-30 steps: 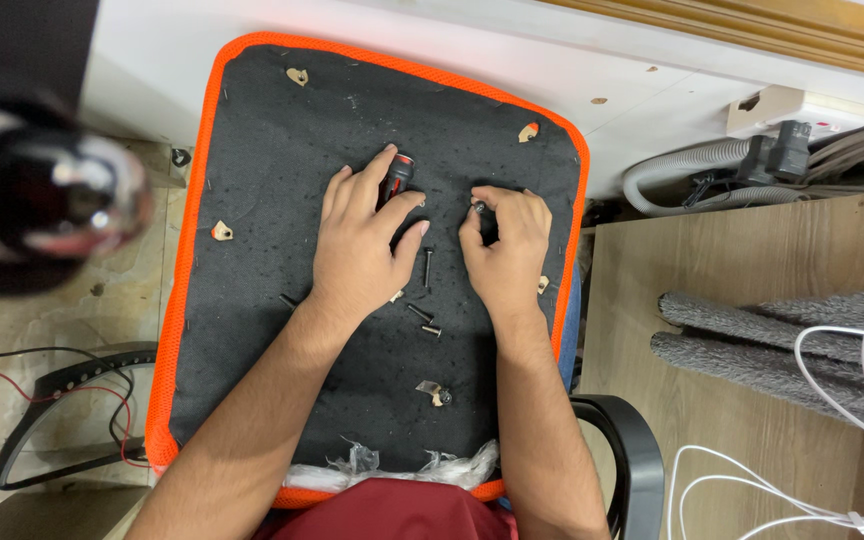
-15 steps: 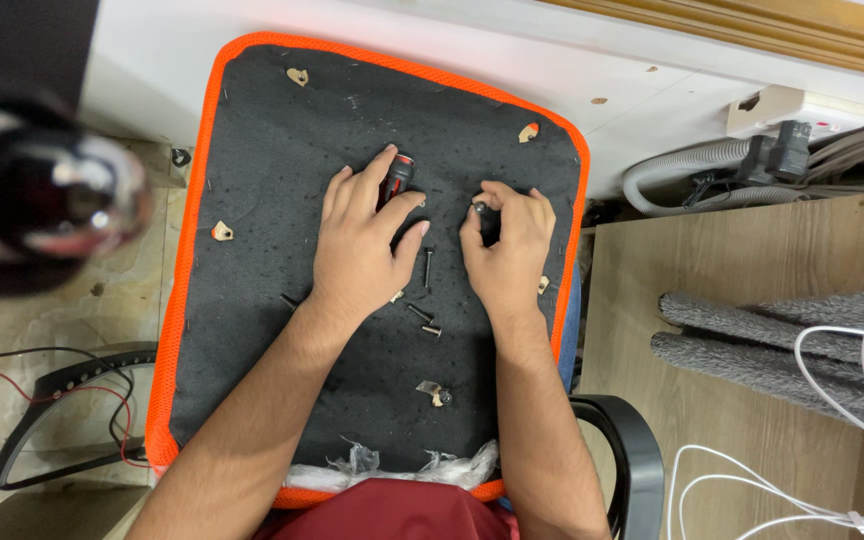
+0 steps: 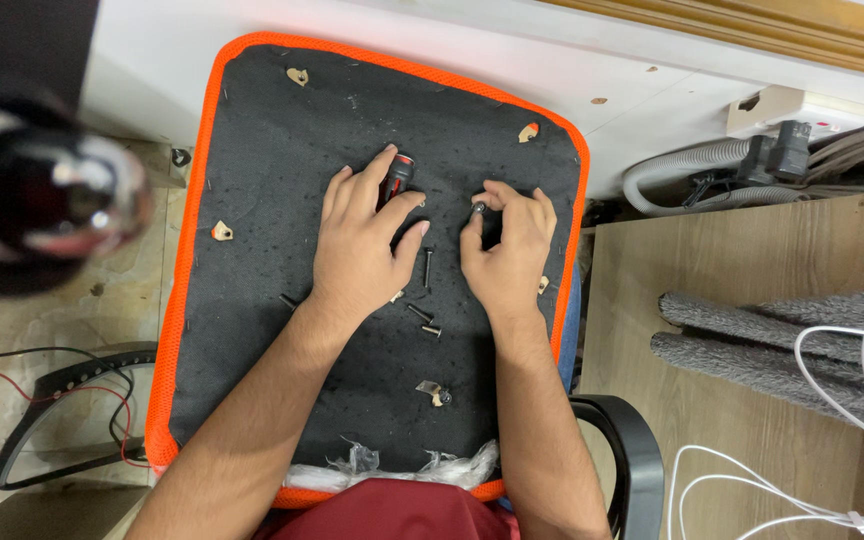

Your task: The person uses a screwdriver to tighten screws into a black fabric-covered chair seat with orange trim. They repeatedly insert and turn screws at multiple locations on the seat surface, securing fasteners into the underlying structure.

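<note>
Screwdriver (image 3: 396,180) lies under the left hand (image 3: 360,248) fingers, long axis pointing away, red-ringed end beyond fingertips; right hand (image 3: 508,250) fingers pinch a small screw (image 3: 478,209).

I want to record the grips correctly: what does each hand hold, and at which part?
The left hand lies on a black tool with a red band, covering its lower part. The right hand pinches a small dark piece at its fingertips.

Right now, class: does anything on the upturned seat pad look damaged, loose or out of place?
Yes. The black underside fabric is torn open at several spots, such as one hole near the orange edge. Loose screws lie scattered between the left hand and right hand. Crumpled clear plastic bunches at the near edge.
</note>
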